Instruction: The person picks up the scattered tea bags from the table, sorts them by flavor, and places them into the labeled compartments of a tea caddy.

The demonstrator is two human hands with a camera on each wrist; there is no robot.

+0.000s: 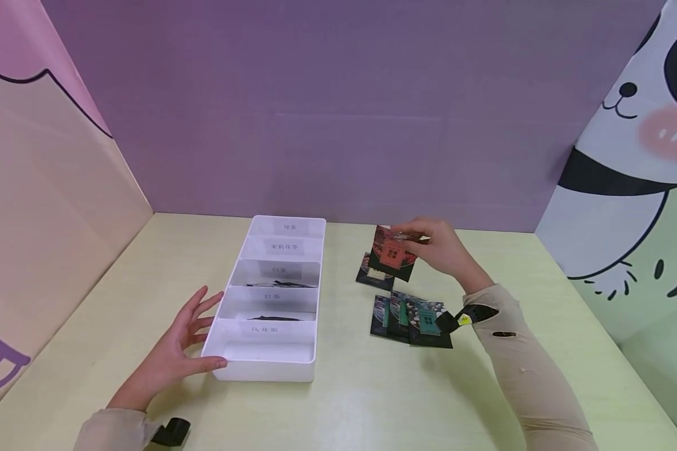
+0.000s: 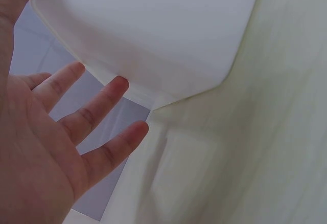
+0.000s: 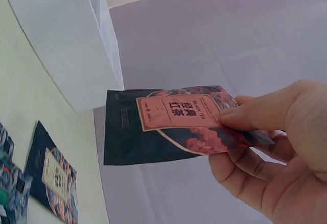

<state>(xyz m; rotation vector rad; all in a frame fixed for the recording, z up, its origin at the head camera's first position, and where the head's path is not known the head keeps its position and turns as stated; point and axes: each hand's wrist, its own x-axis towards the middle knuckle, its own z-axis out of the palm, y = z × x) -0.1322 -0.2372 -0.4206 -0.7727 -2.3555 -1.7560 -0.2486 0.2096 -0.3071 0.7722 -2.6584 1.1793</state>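
Note:
My right hand (image 1: pixel 437 244) pinches a tea bag packet (image 3: pixel 173 121) between thumb and fingers. The packet is dark with a red label reading "Black Tea", and it is raised off the table. Under it lies a dark packet with a cream label (image 1: pixel 375 275). At the near left corner of a white divided box (image 1: pixel 271 371), my left hand (image 1: pixel 172 351) has its fingers spread, with the thumb at the rim. In the left wrist view those fingers (image 2: pixel 102 104) are nearly straight beside the box wall.
Several dark packets with green labels (image 1: pixel 429 322) overlap on the table (image 1: pixel 361 401), right of the box. Inside the box, dark packet edges (image 1: pixel 282 285) show in two labelled compartments. A purple panel (image 1: pixel 338 125) stands behind; printed panels flank both sides.

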